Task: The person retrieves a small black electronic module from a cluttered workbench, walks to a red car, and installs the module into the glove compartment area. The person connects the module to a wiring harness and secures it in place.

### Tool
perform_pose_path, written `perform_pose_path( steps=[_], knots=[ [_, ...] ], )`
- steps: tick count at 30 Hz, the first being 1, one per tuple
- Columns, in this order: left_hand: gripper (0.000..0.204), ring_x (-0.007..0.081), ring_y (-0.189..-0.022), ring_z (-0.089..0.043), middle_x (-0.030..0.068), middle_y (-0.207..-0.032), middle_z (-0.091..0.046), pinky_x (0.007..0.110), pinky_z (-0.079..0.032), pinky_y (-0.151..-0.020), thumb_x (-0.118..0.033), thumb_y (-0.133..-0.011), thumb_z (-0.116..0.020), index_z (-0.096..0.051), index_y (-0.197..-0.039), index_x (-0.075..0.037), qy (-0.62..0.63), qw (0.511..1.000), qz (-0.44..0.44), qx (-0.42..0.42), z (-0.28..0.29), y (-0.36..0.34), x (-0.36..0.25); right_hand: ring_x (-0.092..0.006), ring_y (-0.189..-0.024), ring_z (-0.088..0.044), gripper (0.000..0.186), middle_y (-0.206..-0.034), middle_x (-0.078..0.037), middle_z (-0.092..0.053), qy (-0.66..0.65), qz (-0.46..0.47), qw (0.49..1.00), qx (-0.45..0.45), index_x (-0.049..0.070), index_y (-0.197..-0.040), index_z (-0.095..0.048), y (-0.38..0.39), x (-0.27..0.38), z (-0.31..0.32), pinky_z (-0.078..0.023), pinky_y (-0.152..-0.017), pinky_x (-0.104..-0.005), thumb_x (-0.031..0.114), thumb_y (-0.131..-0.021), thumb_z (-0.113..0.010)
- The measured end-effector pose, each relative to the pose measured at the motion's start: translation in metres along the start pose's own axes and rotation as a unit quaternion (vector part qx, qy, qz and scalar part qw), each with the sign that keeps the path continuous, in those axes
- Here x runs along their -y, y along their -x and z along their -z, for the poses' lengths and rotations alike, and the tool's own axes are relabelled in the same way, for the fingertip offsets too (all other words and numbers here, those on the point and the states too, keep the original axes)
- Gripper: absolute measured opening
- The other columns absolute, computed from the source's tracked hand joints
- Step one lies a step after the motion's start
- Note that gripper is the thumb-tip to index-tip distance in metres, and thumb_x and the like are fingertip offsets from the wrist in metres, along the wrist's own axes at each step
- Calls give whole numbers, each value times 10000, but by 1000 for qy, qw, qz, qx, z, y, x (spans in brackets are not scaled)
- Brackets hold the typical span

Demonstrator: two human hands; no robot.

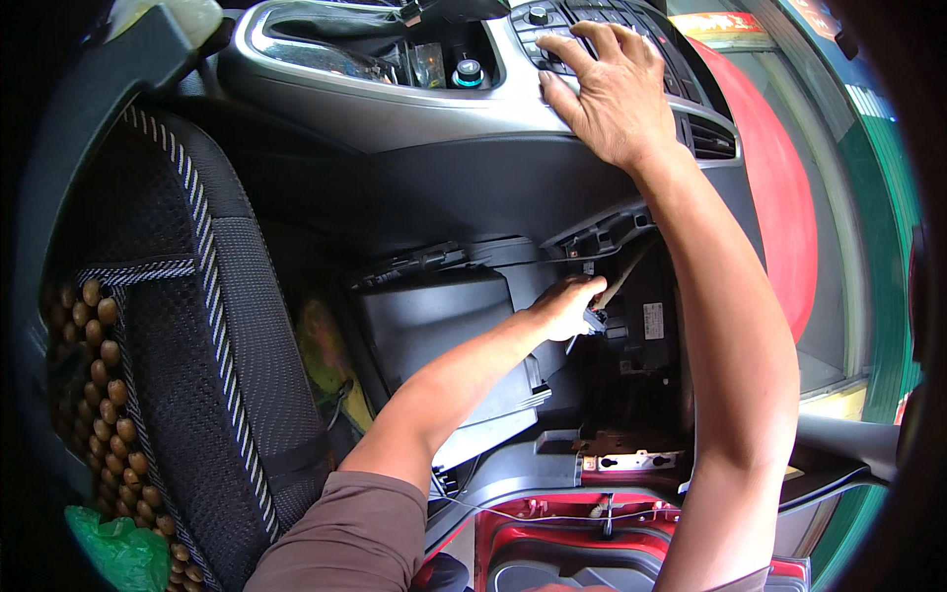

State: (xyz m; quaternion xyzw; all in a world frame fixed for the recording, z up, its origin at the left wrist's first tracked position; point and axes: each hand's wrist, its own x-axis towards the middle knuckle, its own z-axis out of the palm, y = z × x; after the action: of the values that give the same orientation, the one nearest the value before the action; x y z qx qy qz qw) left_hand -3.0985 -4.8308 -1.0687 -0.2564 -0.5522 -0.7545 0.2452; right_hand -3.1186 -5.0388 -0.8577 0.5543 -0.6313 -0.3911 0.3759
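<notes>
My right hand [612, 99] reaches up to the button panel [552, 25] on the centre console, fingers spread and bent over the buttons. Down in the footwell, my left hand [567, 306] is closed on a dark connector [594, 321] with wires, partly hidden by my fingers. Beside it sits a black housing [641, 331] with a white label, inside the opened underside of the dashboard. A large black plastic compartment [429, 321], apparently loose, lies just left of that hand, under my forearm.
A dark seat [237, 345] with a beaded cover [109, 395] and green plastic bag [118, 543] is at left. The gear lever recess [365, 54] is at top. A red door [562, 533] stands open below; red bodywork [779, 217] shows through the windscreen at right.
</notes>
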Motion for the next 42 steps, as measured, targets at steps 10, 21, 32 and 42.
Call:
perform_pose_path(
  steps=[10,21,32,42],
  knots=[
    [585,441,-1143,-680,199,-1183,-702,498,-564,-964,40,-680,-936,-585,-1143,-29,-1,1000,1,16,0,1,-3,-375,-1621,-315,530,-1697,-123,-467,8,-9,996,85,334,-1543,-633,-8,9,-4,-165,-1303,-702,431,-1051,-463],
    [551,448,-1120,-673,203,-1165,-694,493,-558,-945,43,-694,-919,-576,-1120,-25,2,1000,-7,10,2,0,-7,-372,-1597,-338,450,-1657,-103,-515,-34,-19,998,44,261,-1401,-754,-13,18,-1,-162,-1298,-694,445,-1062,-522],
    [607,449,-1141,-676,207,-1178,-699,501,-572,-957,33,-676,-943,-578,-1156,-36,-10,1000,-4,12,-1,-2,-5,-374,-1609,-318,463,-1663,-117,-504,-63,-34,995,66,242,-1405,-761,-14,20,2,-145,-1308,-683,458,-1064,-533],
    [584,451,-1159,-676,211,-1199,-700,492,-573,-958,43,-681,-932,-573,-1137,-24,-4,1000,10,24,0,-2,0,-386,-1598,-336,502,-1659,-151,-495,-21,-35,998,54,282,-1470,-688,-12,21,-3,-190,-1310,-641,514,-1049,-542]
  ],
)
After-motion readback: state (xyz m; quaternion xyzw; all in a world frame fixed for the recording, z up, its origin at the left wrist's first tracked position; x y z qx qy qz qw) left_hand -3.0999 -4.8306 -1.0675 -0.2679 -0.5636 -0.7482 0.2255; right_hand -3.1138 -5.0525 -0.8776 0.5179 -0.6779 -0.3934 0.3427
